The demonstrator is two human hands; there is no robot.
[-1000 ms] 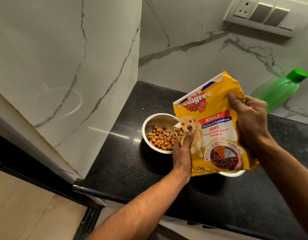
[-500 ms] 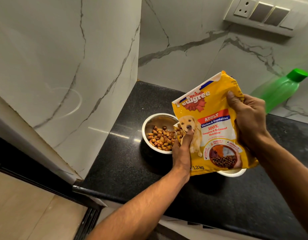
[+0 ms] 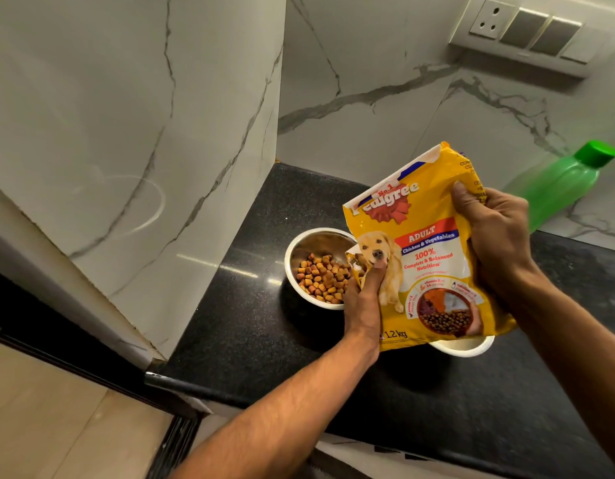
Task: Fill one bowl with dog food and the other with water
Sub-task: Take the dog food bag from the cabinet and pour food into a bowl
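A yellow dog food bag [image 3: 427, 257] is tilted over a steel bowl [image 3: 301, 247] on the black counter [image 3: 250, 333]. Brown kibble [image 3: 321, 278] covers the bowl's bottom. My left hand [image 3: 365, 302] pinches the bag's torn lower corner at the bowl's right rim. My right hand [image 3: 496, 233] grips the bag's upper right side. A white bowl [image 3: 465, 345] sits under the bag, mostly hidden; its contents cannot be seen. A green bottle [image 3: 558, 188] with a green cap leans against the back wall at the right.
Marble walls close the counter's left and back sides. A switch plate with a socket [image 3: 520, 32] is on the back wall. The counter's front edge [image 3: 181, 387] drops to a tan floor at lower left.
More kibble lies in the steel bowl than a second ago. The bag and both hands have hardly shifted.
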